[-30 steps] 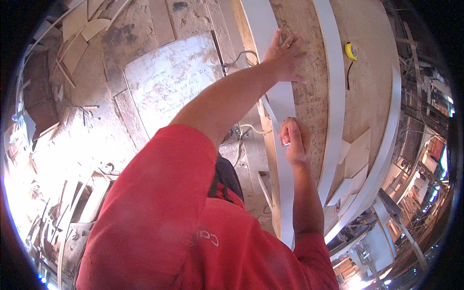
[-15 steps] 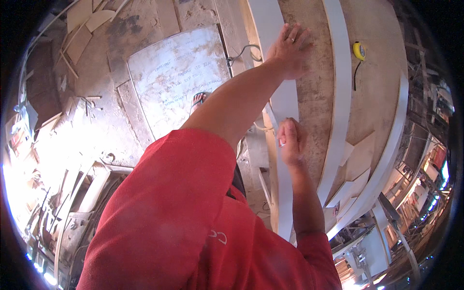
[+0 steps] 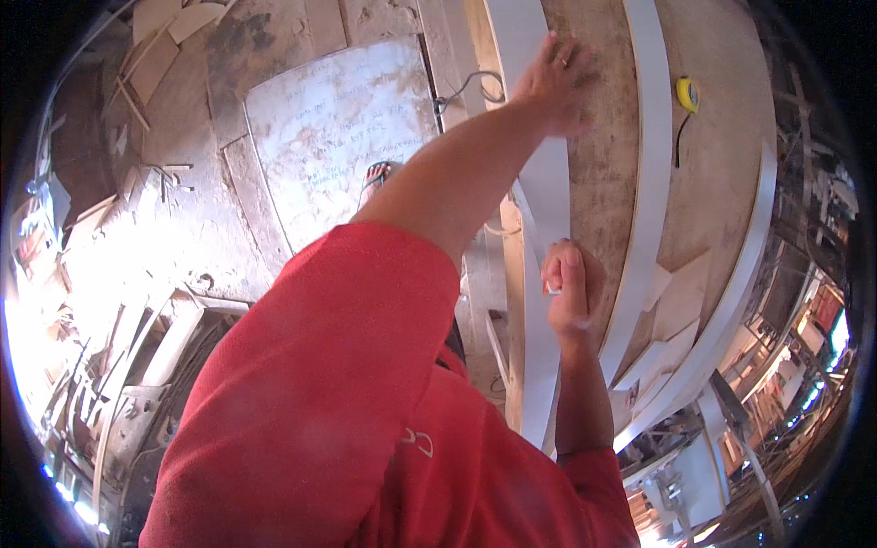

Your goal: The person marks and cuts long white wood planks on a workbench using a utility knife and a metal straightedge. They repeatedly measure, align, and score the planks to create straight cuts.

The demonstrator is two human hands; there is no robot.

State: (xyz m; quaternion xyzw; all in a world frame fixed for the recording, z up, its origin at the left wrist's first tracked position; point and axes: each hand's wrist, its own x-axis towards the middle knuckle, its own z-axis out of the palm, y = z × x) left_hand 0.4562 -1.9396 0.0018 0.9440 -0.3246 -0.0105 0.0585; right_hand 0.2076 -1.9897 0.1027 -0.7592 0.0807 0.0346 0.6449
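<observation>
My left hand (image 3: 559,89) reaches out over a long white strip (image 3: 545,187) and the brown board (image 3: 598,173) beside it. Its fingers are spread, slightly blurred, and a ring shows on one. Nearer to me, my right hand (image 3: 570,290) is closed in a fist with the thumb on top, above the same white strip and board. A small bit of white and red shows at the fist, too little to name. A second white strip (image 3: 650,137) curves along the board to the right of both hands.
On the board's right part lies a yellow tape measure (image 3: 687,95) with a black strap. Loose pale board pieces (image 3: 678,292) rest nearer me. A grey cable (image 3: 480,87) loops at the left edge. A white panel with handwriting (image 3: 338,128) lies on the floor; wood scraps (image 3: 137,347) clutter the left.
My right fist has shifted slightly right and back toward me along the strip. My left hand stays spread and has edged slightly farther away. The whole view has shifted a little.
</observation>
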